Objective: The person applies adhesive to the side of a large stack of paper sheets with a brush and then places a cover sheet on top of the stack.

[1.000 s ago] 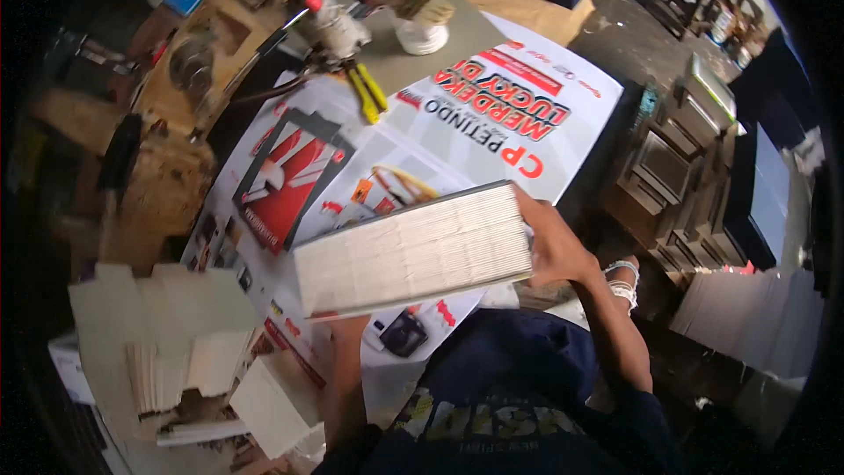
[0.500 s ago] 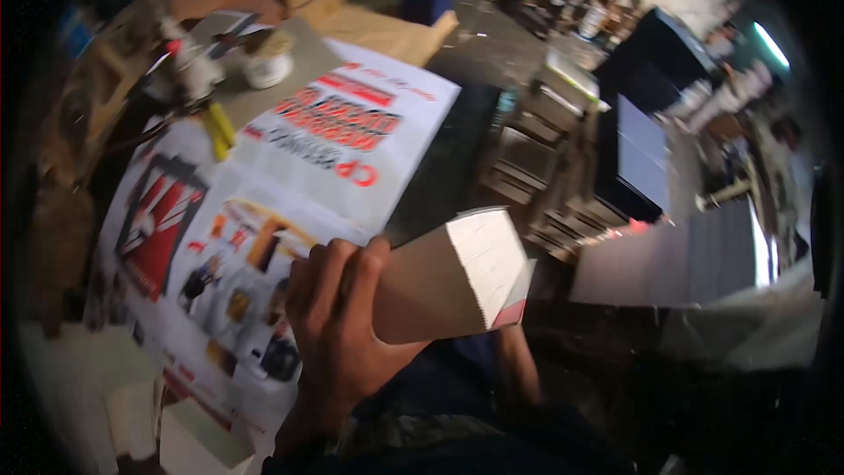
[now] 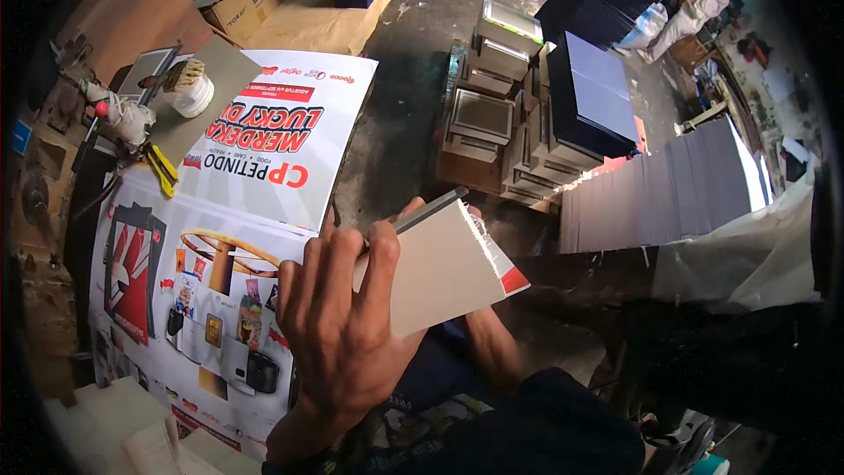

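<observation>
A grey-board book block [image 3: 431, 277] with a frayed white strip along one edge is tilted up in front of my body. My left hand [image 3: 343, 317] is closed round its left side, fingers bent over the grey face. From below, my right hand [image 3: 490, 347] reaches behind the block; its fingertips show past the upper dark edge, while its palm is hidden. A red-and-white corner sticks out at the block's right end. Beneath and left of my left hand lies a large printed poster [image 3: 308, 189] spread over the work surface.
On the left, a brush [image 3: 183, 77] rests across a white tub [image 3: 192, 98], near a yellow cutter knife [image 3: 162, 171]. Stacked books [image 3: 482, 114] stand beyond my hands. To the right are a dark blue stack [image 3: 598, 92] and a long row of grey boards [image 3: 655, 185].
The block has turned: its white end faced me before, and now its flat grey side does. Right fingertips have come up behind it. The whole view has shifted and become sharper.
</observation>
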Demonstrator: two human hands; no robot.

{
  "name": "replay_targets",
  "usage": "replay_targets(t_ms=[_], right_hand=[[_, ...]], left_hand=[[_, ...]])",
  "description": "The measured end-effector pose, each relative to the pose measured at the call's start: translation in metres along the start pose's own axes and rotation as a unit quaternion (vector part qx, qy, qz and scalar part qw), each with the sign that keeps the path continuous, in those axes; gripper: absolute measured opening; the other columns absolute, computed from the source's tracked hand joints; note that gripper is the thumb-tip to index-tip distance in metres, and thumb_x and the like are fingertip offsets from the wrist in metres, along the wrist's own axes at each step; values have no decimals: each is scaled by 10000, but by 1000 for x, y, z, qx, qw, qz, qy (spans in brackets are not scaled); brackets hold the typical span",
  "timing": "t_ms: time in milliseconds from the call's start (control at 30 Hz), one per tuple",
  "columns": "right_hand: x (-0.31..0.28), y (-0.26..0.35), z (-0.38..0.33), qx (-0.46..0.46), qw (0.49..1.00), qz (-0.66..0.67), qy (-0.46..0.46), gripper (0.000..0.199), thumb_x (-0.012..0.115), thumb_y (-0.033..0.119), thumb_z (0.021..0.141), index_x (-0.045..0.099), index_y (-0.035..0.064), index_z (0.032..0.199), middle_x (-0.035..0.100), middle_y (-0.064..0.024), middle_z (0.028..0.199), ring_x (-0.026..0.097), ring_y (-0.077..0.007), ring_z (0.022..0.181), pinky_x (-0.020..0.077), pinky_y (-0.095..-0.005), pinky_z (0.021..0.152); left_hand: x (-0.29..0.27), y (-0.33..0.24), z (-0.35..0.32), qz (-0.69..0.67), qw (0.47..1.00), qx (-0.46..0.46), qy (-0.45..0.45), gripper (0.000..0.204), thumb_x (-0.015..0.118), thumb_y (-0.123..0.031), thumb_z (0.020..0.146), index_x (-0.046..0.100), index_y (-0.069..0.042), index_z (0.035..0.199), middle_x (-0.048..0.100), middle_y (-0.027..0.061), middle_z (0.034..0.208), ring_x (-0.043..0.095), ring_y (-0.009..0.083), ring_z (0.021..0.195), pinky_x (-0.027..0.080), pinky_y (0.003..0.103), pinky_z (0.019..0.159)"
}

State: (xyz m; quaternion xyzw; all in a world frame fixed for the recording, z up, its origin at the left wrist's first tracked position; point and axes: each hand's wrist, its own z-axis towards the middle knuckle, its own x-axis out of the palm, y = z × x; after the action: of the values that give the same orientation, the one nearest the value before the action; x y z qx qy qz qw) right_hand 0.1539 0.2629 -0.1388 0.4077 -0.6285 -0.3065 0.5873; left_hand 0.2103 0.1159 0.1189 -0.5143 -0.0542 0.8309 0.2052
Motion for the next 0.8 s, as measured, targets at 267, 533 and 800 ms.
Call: replay_targets(t_ms=[267, 533, 800], right_hand=[[9, 26, 2, 13, 996, -73, 58, 660, 777, 411, 769, 591, -12, 1239, 645, -212, 1198, 647, -328, 1063, 490, -401, 964], [46, 114, 9, 3, 851, -465, 244, 735, 810, 433, 723, 595, -35, 1247, 630, -247, 1239, 638, -350, 1109, 479, -417, 989], [82, 73, 49, -161, 832, -380, 371, 994, 832, 292, 640, 384, -7, 1475, 477, -227, 1430, 437, -404, 1309, 321, -462, 1109]], left_hand=[[-8, 8, -1, -28, 999, -26, 6, 684, 914, -309, 577, 593, -20, 1107, 526, 126, 910, 566, 334, 853, 436, 443, 746], [-32, 109, -57, -165, 972, -115, -124, 706, 938, -311, 550, 613, -10, 1100, 610, 153, 962, 619, 330, 900, 500, 407, 763], [-18, 224, -200, -229, 887, -316, -247, 639, 890, -297, 632, 601, -3, 1120, 606, 152, 1007, 620, 323, 927, 508, 402, 785]])
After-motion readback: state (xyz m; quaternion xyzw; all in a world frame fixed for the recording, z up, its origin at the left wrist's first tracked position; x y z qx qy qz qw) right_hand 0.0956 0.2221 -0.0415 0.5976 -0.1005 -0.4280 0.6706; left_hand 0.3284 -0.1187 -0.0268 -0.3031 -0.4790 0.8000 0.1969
